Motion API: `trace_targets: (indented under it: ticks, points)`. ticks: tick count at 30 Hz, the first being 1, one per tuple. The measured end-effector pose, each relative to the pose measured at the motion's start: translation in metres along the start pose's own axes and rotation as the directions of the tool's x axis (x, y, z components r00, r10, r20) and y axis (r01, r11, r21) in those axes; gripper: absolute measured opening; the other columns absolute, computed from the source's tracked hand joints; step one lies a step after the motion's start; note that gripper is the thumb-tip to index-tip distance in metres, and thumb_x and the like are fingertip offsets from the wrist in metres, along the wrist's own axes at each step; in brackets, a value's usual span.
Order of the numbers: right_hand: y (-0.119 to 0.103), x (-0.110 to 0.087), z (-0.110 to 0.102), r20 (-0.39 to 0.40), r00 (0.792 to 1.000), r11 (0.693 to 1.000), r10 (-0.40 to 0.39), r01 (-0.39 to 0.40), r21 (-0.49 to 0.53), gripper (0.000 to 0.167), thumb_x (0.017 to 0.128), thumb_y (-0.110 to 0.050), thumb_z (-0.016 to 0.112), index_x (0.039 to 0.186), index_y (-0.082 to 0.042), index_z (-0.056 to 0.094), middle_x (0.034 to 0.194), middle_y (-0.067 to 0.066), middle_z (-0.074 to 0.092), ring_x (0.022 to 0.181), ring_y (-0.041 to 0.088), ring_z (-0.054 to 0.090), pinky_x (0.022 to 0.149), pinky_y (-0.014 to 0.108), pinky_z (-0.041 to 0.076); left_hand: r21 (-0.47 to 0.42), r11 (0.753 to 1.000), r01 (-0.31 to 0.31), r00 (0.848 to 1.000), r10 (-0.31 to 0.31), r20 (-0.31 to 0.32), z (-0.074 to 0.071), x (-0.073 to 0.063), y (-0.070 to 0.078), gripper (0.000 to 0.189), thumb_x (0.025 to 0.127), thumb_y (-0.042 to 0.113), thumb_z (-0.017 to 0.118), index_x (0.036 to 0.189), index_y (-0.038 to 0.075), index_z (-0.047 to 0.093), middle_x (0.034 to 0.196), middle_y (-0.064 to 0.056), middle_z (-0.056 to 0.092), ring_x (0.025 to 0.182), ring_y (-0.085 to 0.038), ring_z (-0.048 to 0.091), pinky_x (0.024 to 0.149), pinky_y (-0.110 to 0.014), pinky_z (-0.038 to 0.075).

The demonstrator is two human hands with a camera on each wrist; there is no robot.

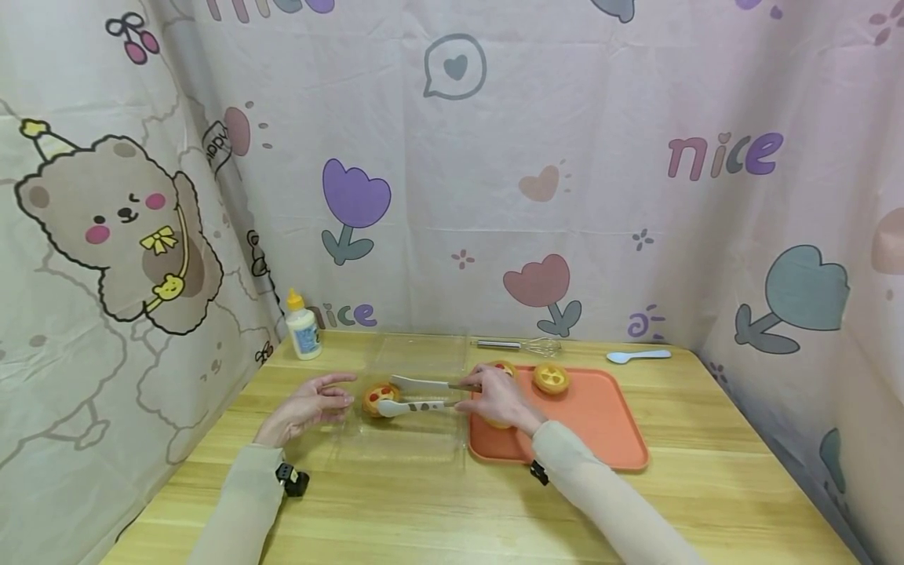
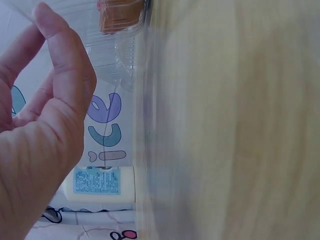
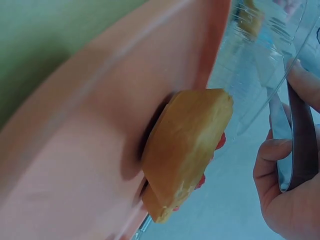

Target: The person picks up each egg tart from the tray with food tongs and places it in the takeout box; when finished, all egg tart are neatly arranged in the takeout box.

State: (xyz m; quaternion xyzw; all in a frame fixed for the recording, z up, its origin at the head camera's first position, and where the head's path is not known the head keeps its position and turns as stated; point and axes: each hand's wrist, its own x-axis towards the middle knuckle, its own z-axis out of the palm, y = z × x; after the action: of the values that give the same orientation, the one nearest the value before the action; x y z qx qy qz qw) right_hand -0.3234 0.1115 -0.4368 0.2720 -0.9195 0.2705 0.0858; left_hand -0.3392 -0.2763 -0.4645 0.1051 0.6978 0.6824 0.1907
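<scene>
Pale printed cloth point(image 1: 452, 180) hangs along the left, far and right sides of a light wooden table point(image 1: 706, 439). A cartoon bear point(image 1: 123, 196) decorates the left side; tulips point(image 1: 356, 196), hearts point(image 1: 540, 184) and the word "nice" point(image 1: 760, 154) mark the far side. Soft light shows shaded folds.

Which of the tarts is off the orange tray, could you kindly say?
The red-topped tart between the tips of the tongs, nearest the left hand; the other tarts are on the tray.

Shiny metal tongs point(image 3: 303, 135) with plastic tips point(image 1: 417, 407), glossy plastic box point(image 1: 417, 446), smooth matt tray point(image 1: 593, 424), wood-grain tabletop point(image 1: 424, 518), creased cloth backdrop point(image 1: 452, 180)
</scene>
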Motion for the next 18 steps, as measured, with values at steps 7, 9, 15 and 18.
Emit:
trace_targets:
  ticks: [7,9,15,18]
  points:
    - [0.002,0.0,0.002,0.006,1.0,0.999,-0.009,0.009,0.042,0.041,0.081,-0.038,0.08,0.114,-0.015,0.074,0.101,0.002,0.065,0.089,0.026,0.062,0.069,0.027,0.048,-0.002,1.0,0.002,1.0,-0.002,-0.001,-0.001,-0.003,0.0,0.066,0.094,0.006,0.064,0.15,-0.001,0.029,0.091,0.001,0.062,0.084,-0.014,0.068,0.077,-0.032,0.061]
    - [0.005,-0.001,0.001,0.007,1.0,0.998,-0.009,0.009,0.065,0.041,0.081,-0.037,0.08,0.115,-0.015,0.074,0.103,0.002,0.065,0.091,0.025,0.062,0.072,0.028,0.049,0.002,1.0,0.003,1.0,-0.003,-0.005,-0.001,-0.004,0.0,0.066,0.094,0.006,0.064,0.15,-0.001,0.029,0.091,0.001,0.062,0.084,-0.014,0.067,0.077,-0.031,0.061]
    - [0.016,-0.011,-0.004,-0.005,1.0,0.989,0.002,-0.001,0.147,0.041,0.082,-0.033,0.08,0.117,-0.014,0.073,0.104,0.006,0.064,0.09,0.025,0.062,0.072,0.027,0.052,-0.001,1.0,0.002,1.0,-0.002,-0.005,0.0,-0.003,0.001,0.067,0.094,0.004,0.062,0.15,-0.004,0.026,0.095,-0.002,0.061,0.087,-0.016,0.066,0.078,-0.031,0.06]
    - [0.022,-0.017,-0.008,-0.005,1.0,0.982,0.024,-0.022,0.185,0.042,0.082,-0.035,0.08,0.119,-0.015,0.072,0.103,0.01,0.063,0.089,0.026,0.062,0.07,0.026,0.052,-0.009,1.0,0.001,1.0,-0.001,-0.006,0.0,-0.003,0.001,0.068,0.094,0.004,0.063,0.15,-0.004,0.026,0.096,-0.002,0.061,0.088,-0.017,0.066,0.079,-0.032,0.06]
